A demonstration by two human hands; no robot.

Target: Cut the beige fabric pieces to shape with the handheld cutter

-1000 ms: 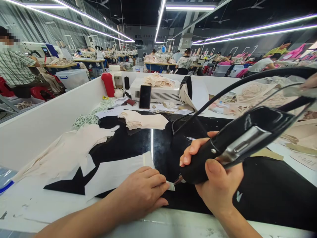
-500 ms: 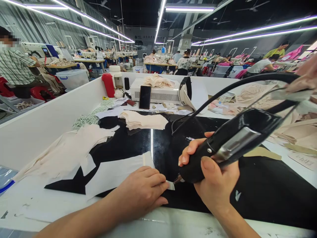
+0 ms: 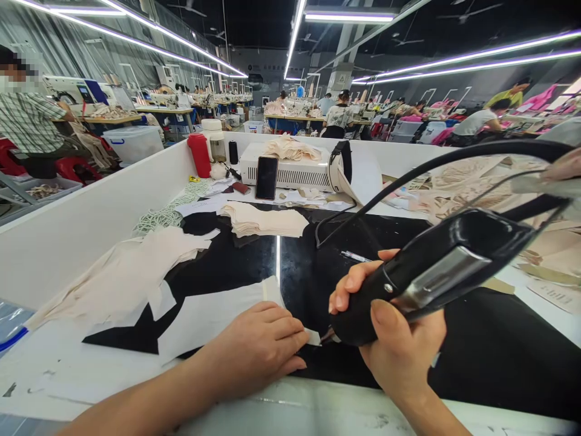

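My left hand [image 3: 267,345] lies palm down on a white cloth piece [image 3: 209,315], its fingers stretched toward the right end. Just past the fingertips, a narrow end of that piece shows. My right hand [image 3: 394,327] is wrapped around a black corded handheld power tool [image 3: 436,272] with a silver plate on its side. Its slim metal tip [image 3: 329,336] points down and left, close to the narrow cloth end; whether it touches cannot be made out. Beneath the cloth spreads a glossy black work surface [image 3: 327,272].
Behind are stacked cream cloth pieces [image 3: 263,221], a phone [image 3: 267,177] against a white vented box [image 3: 290,166], and a red bottle [image 3: 198,156]. Cream cloth [image 3: 122,278] lies at left. The tool's black cable [image 3: 408,172] arches across the right. A pen [image 3: 355,257] lies near my right hand.
My right hand and the tool have shifted slightly right and down, so the tip is now at the outer end of the cloth. More of the pen shows. My left hand stays nearly still.
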